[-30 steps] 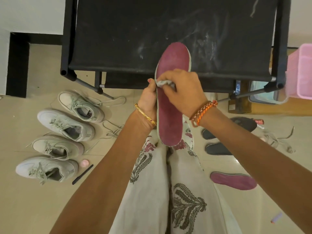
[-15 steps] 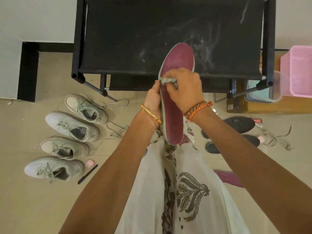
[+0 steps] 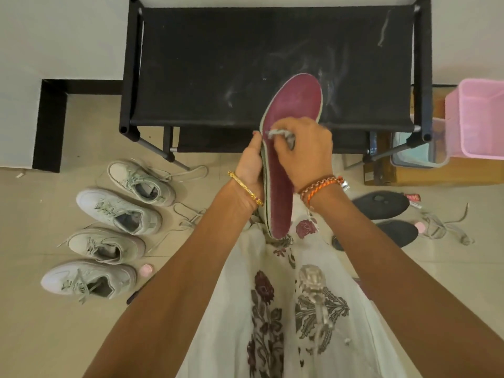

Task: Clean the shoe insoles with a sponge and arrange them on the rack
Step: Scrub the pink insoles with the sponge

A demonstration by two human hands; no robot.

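Note:
A maroon insole (image 3: 294,105) with a pale edge stands almost upright in front of me, its toe end over the black rack (image 3: 272,64). My left hand (image 3: 249,165) grips the insole's left edge at mid-length. My right hand (image 3: 302,151) pinches a small grey sponge (image 3: 281,135) and presses it against the maroon face. Two dark grey insoles (image 3: 381,204) lie on the floor to the right. The rack's fabric shelf bears white smears.
Several pale sneakers (image 3: 117,211) with loose laces lie in a row on the floor at left. A pink basket (image 3: 480,118) and a clear tub (image 3: 417,151) sit on a box at right. Loose laces (image 3: 444,227) lie on the right.
The head camera has tilted, so the rack shows more fully. My right hand has slid the sponge slightly along the insole. The maroon insole on the floor at right is out of sight.

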